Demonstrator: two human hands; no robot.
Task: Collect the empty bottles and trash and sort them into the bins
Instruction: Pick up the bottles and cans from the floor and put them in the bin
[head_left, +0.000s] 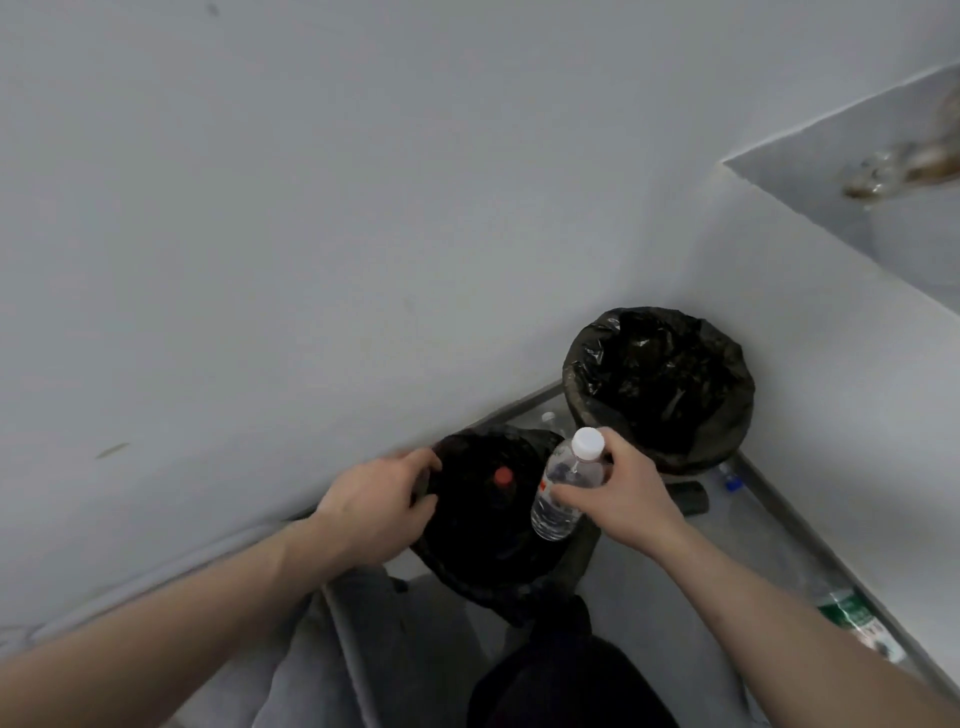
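far bin (660, 384) mouth open, walls (260, 208) crowding both bins

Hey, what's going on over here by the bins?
A person is sorting trash in a corner. Their right hand holds a clear, white-capped bottle over the nearer black-lined bin, while the left hand grips that bin's rim. A red cap shows inside it. A second lined bin stands behind, against the wall. More bottles lie on the floor along the right wall, including a green-labelled one.

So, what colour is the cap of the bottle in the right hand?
White. The cap tops the clear bottle held by the right hand, seen in the head view.
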